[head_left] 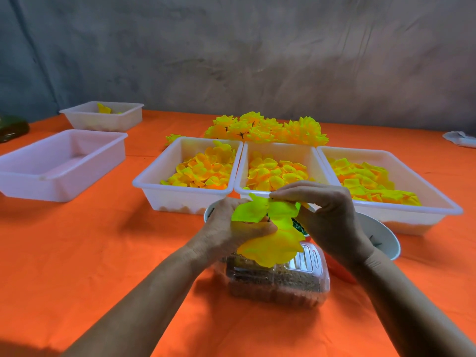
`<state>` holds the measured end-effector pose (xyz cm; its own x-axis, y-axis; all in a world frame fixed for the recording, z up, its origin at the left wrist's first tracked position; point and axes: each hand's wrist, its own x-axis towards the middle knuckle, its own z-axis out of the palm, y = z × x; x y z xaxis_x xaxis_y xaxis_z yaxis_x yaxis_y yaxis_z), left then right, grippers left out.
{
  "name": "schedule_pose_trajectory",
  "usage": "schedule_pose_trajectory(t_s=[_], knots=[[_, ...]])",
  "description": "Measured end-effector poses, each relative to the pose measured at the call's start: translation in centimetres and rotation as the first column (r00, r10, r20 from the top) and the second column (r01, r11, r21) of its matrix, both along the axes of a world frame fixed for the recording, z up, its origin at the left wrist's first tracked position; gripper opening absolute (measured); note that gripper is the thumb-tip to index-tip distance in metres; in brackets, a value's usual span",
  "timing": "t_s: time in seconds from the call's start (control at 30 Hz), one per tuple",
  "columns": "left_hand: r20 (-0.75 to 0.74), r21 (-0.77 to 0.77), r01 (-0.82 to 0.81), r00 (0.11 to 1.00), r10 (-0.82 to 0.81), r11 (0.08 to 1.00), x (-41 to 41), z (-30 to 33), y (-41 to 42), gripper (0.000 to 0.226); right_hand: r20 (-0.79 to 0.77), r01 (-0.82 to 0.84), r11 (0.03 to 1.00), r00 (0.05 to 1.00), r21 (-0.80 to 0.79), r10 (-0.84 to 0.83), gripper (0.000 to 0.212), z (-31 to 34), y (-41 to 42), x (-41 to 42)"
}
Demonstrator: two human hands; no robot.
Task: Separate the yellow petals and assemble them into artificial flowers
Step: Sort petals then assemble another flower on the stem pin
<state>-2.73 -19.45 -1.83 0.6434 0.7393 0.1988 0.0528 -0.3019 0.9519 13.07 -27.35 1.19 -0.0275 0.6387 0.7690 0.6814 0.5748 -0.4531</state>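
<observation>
Clear lidded box, near desk edge. Above it: half-built flower, left hand grip clamped round base, right hand pinching top petal. Step: seating petals. Next, likely: another from petal trays.

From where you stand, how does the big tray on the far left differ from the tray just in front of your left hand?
The far-left tray shows no petals inside; the tray by the left hand holds a heap of yellow petals. The far-left tray stands alone and looks pinkish; the other is whiter and sits beside a neighbouring tray. Both are shallow rectangular plastic trays on the orange cloth.
</observation>
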Motion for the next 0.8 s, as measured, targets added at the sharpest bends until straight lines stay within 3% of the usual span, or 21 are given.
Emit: schedule_pose_trajectory(t_s=[0.17, 0.43, 0.6, 0.8], knots=[[-0.076, 0.055, -0.095, 0.992, 0.099, 0.994, 0.5, -0.1, 0.2, 0.038, 0.05, 0.074, 0.997, 0.996, 0.032, -0.076, 0.017, 0.0, 0.1, 0.0], [-0.015, 0.018, -0.056, 0.998, 0.056, 0.998, 0.4, 0.1, 0.3, 0.013, 0.095, 0.051, 0.999, 0.994, -0.015, -0.049, 0.01, -0.1, 0.3, 0.6], [0.062, -0.038, 0.092, 0.994, -0.09, 0.995, -0.2, 0.4, 0.2, 0.015, 0.055, -0.021, 0.996, 0.998, -0.082, 0.026, 0.007, -0.1, 0.6, 1.0], [0.054, -0.046, 0.067, 0.996, -0.065, 0.997, -0.3, 0.7, 0.0, 0.011, 0.186, -0.015, 0.998, 0.982, -0.061, 0.026, 0.008, -0.5, 0.9, 1.1]])
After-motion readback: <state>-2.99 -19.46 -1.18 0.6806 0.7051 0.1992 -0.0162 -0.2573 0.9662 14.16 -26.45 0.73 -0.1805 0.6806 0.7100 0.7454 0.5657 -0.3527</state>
